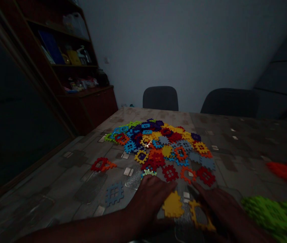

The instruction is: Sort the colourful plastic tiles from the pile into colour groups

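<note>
- Resting both hands on the tabletop at bottom centre, the person is at the near edge of a heap of flat plastic waffle-block pieces (156, 143); the step in hand appears to be dealing with the pieces nearest the body.
- The left hand (146, 202) lies open, its fingers close together and reaching toward a solid yellow piece (173, 205), just beside it.
- The right hand (216, 211) is blurred, fingers stretched out and slightly apart beside a yellow frame piece (199, 216); whether they pinch it, I cannot tell.
- Those two yellow pieces lie bottom centre, apart from the heap, so the next move calls for getting fingers under a flat edge.
- A blue grid piece (114, 193) lies alone left of the hands; a red and orange pair (103, 164) sits left of the heap.
- Blurred heaps of green pieces (275, 217) and orange pieces (282, 170) lie at the right edge of the patterned table (57, 179).
- A dark wooden shelf unit (57, 44) stands upper left.
</note>
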The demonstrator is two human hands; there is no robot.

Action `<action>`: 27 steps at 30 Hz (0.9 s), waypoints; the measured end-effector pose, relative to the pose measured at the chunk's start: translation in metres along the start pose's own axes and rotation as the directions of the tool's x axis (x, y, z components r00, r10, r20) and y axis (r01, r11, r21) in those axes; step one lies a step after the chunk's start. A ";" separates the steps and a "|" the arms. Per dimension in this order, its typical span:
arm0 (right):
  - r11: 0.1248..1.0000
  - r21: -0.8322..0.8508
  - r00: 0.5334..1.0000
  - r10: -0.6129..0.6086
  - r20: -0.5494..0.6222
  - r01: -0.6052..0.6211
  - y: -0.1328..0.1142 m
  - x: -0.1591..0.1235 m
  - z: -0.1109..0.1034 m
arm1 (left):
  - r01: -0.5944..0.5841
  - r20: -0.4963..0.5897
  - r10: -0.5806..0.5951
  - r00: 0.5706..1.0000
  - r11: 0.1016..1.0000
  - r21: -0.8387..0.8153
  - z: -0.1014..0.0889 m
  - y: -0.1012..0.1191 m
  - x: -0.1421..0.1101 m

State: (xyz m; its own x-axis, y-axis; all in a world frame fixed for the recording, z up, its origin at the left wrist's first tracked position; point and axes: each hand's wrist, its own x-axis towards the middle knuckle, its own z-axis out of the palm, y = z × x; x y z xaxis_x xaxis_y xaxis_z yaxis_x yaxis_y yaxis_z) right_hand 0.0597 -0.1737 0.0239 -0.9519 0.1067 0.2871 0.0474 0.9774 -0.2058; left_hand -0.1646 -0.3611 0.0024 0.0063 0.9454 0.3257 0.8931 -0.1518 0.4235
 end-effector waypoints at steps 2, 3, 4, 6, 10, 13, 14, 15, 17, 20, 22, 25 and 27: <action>1.000 0.031 1.000 0.000 0.001 0.000 0.003 -0.001 0.003 | 0.010 0.007 -0.010 1.000 1.000 0.006 0.000 0.000 0.000; 0.999 0.045 1.000 -0.004 0.011 0.003 0.005 -0.002 0.005 | 0.015 0.008 -0.015 1.000 1.000 0.011 0.000 0.000 0.000; 0.998 0.055 1.000 -0.007 0.022 0.006 0.006 -0.002 0.007 | 0.017 0.008 -0.017 1.000 1.000 0.015 0.000 0.000 0.000; 0.999 0.052 0.999 -0.007 0.046 0.004 0.009 -0.003 0.011 | 0.017 0.007 -0.017 1.000 1.000 0.013 0.000 0.001 0.000; 1.000 0.008 0.999 -0.002 0.040 0.001 0.009 -0.002 0.012 | -0.001 -0.013 0.001 1.000 1.000 -0.013 -0.002 0.002 -0.001; 1.000 -0.008 0.999 -0.009 0.034 0.009 0.005 0.000 0.009 | 0.000 -0.022 0.000 1.000 1.000 -0.027 -0.001 0.001 -0.002; 1.000 -0.012 0.999 -0.009 0.033 0.010 0.003 0.001 0.008 | 0.007 -0.021 -0.007 1.000 1.000 -0.029 0.000 0.000 -0.003; 1.000 -0.013 0.999 -0.013 0.030 0.013 0.002 0.001 0.008 | 0.016 -0.019 -0.017 1.000 0.999 -0.028 0.001 0.000 -0.003; 1.000 -0.007 0.999 -0.021 0.028 0.021 0.001 0.001 0.009 | 0.033 -0.014 -0.033 0.999 0.999 -0.020 0.002 0.001 -0.004; 1.000 -0.002 1.000 -0.018 0.025 0.018 0.003 -0.001 0.011 | 0.041 -0.004 -0.041 0.999 0.999 -0.010 0.002 0.002 -0.002; 1.000 -0.003 0.999 -0.006 0.033 0.006 0.005 -0.003 0.011 | 0.036 0.008 -0.036 0.999 0.999 -0.008 0.001 0.003 -0.001; 1.000 0.006 0.999 -0.003 0.040 0.002 0.006 -0.003 0.012 | 0.032 0.021 -0.032 0.999 0.999 -0.003 0.001 0.003 0.001; 1.000 0.026 1.000 -0.012 0.026 0.012 0.007 -0.002 0.016 | 0.036 0.014 -0.036 0.999 0.999 -0.001 0.002 0.003 0.000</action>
State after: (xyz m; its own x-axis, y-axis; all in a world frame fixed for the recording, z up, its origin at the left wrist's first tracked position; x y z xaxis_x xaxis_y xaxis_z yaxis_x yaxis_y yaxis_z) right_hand 0.0575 -0.1695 0.0073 -0.9601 0.0898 0.2650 0.0284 0.9735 -0.2269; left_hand -0.1613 -0.3609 0.0021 -0.0195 0.9543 0.2983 0.8921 -0.1181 0.4361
